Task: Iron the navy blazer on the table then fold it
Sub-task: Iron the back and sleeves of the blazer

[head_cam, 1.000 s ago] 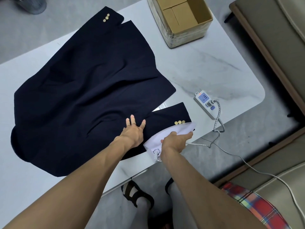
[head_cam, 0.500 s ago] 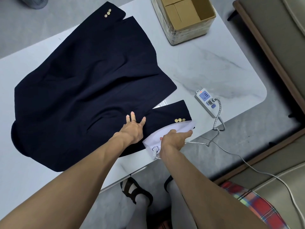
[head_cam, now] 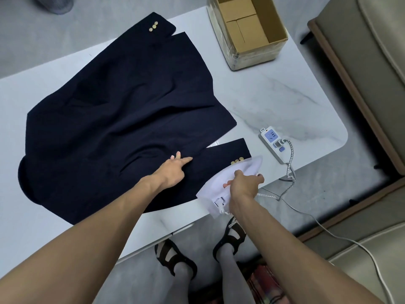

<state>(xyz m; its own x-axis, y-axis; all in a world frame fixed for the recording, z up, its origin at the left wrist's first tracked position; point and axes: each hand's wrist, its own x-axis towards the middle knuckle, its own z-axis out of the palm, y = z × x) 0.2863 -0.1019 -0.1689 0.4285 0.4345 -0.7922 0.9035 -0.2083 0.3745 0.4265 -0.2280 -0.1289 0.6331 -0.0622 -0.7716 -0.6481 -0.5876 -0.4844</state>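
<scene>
The navy blazer [head_cam: 118, 115] lies spread flat on the white marble table [head_cam: 285, 102], one gold-buttoned cuff at the far edge and the other near the front. My left hand [head_cam: 173, 170] rests on the cloth beside the near sleeve, fingers stretched out. My right hand [head_cam: 244, 185] grips the handle of a white iron [head_cam: 249, 166], which sits on the near sleeve's end, its tip next to the gold cuff buttons [head_cam: 236, 160].
A white power strip [head_cam: 272, 143] lies right of the iron, with the braided cord looping off the table's front edge. An open cardboard box [head_cam: 247, 29] stands at the far right. A sofa flanks the right side. My sandalled feet show below the table.
My left hand's fingers have drawn closer together and point more to the right on the cloth. The iron has stayed on the sleeve end by the cuff buttons.
</scene>
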